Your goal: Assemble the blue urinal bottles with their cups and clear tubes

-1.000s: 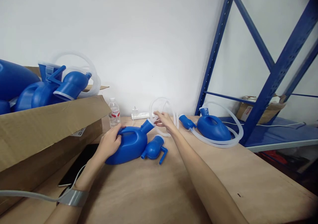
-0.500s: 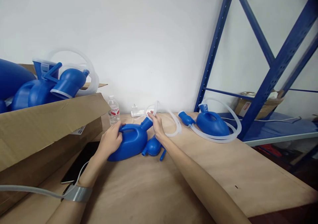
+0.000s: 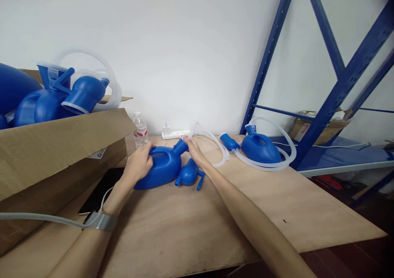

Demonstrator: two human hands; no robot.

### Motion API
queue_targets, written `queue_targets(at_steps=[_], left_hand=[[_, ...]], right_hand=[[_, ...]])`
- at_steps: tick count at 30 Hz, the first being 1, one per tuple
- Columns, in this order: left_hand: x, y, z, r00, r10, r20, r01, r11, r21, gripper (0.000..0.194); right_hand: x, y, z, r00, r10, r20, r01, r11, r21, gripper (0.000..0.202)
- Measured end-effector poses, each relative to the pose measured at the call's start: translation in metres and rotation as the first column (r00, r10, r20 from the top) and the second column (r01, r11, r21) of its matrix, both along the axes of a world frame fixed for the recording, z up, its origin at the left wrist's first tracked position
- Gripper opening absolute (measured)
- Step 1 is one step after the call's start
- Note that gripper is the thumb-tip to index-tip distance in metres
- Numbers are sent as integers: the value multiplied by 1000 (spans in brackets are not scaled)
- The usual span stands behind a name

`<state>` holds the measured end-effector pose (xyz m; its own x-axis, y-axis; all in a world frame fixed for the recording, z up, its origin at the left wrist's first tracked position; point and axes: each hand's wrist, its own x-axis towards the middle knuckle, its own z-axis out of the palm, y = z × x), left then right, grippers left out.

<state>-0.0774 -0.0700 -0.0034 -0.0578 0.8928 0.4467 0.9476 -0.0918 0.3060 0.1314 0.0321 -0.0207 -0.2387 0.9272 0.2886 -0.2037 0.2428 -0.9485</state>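
A blue plastic urinal bottle [image 3: 166, 169] stands on the wooden table in front of me, its neck slanting up to the right. My left hand [image 3: 140, 161] is closed on the back of the bottle, beside its handle. At the bottle's mouth, the fingers of my right hand [image 3: 194, 151] pinch a clear hose [image 3: 215, 137]; the exact grip is partly hidden. Under my right wrist lies a blue funnel-shaped urinal head [image 3: 188, 173] with a small spout and an angled blue arm.
On the left, an open cardboard box [image 3: 61, 150] holds several blue bottles and a hose. Another urinal bottle [image 3: 261, 150] with coiled hose stands right, near a blue metal rack [image 3: 326, 105]. A water bottle [image 3: 140, 130], power strip [image 3: 177, 134] and black tablet [image 3: 100, 191] are nearby.
The view has shifted slightly, so the table's front edge now shows. Both hands keep their places on the bottle and hose. The hose loop leans a little further right.
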Motion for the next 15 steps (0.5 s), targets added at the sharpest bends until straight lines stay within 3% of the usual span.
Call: queue_targets(at_steps=[6,11,15], left_hand=[[9,18,17,998,7,-60,-14,993,-119,41],[21,54,39,985,-78,155,111,970,-215,58],[22,65,40,950,-91,299,179,943,-282,57]], right_hand=[[5,-1,1,995,101,-7,-101,992,-74,37],[5,-2,3,995,93,-20,-95,990,-100,37],[6,-3,14,999,39,14,-36,986,-164,34]])
